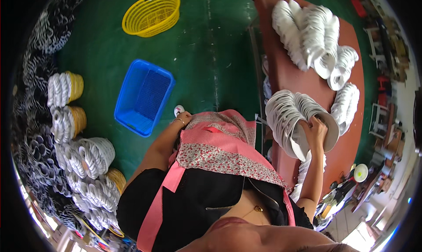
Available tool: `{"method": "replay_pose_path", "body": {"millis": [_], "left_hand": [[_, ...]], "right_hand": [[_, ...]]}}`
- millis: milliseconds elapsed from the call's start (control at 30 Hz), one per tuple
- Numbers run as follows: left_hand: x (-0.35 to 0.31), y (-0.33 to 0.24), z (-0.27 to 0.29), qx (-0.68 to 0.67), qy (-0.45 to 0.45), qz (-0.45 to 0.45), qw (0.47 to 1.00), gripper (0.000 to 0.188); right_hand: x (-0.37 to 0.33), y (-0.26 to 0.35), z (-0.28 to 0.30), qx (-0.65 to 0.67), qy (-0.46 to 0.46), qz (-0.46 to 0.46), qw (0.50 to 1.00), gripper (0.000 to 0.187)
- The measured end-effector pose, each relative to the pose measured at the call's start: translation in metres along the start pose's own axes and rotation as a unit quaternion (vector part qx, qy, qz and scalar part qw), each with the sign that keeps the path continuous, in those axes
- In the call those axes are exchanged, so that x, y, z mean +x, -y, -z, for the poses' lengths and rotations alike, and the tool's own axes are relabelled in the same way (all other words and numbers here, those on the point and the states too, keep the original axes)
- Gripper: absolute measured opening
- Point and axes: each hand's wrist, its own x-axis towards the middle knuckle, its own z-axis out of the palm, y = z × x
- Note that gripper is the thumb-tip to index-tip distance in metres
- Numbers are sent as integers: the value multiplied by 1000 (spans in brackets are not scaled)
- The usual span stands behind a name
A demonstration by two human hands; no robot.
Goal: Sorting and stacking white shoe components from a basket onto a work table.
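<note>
My right hand (pixel 315 131) grips the near end of a long stack of nested off-white curved pieces (pixel 283 115), which look like shoe uppers. Its thumb and fingers hook over the rims of the pieces. The stack lies at the near left edge of a reddish-brown table (pixel 303 82). On the other side, my left hand (pixel 183 118) is low beside the pink patterned apron (pixel 220 153), its fingers curled and partly hidden. A small white round thing (pixel 179 110) shows just beyond it; whether the hand holds it is unclear.
More white stacks (pixel 314 34) rest farther along the table. A blue basket (pixel 147 96) and a yellow basket (pixel 151 14) stand on the green floor (pixel 198 54). At left, white bundles (pixel 83 155) in yellow baskets line a tall heap of black-and-white pieces (pixel 39 151).
</note>
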Motion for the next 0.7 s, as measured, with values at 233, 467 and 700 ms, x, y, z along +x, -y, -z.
{"method": "replay_pose_path", "body": {"millis": [233,467,700], "left_hand": [[-44,135,37,-155,-34,45,986,27],[-158,249,81,-206,-213,194,935,28],[-297,308,-15,-318,-258,387,826,31]], "right_hand": [[63,208,-79,114,147,32,982,30],[117,417,-318,175,209,229,935,30],[135,593,-471,230,247,271,901,31]]}}
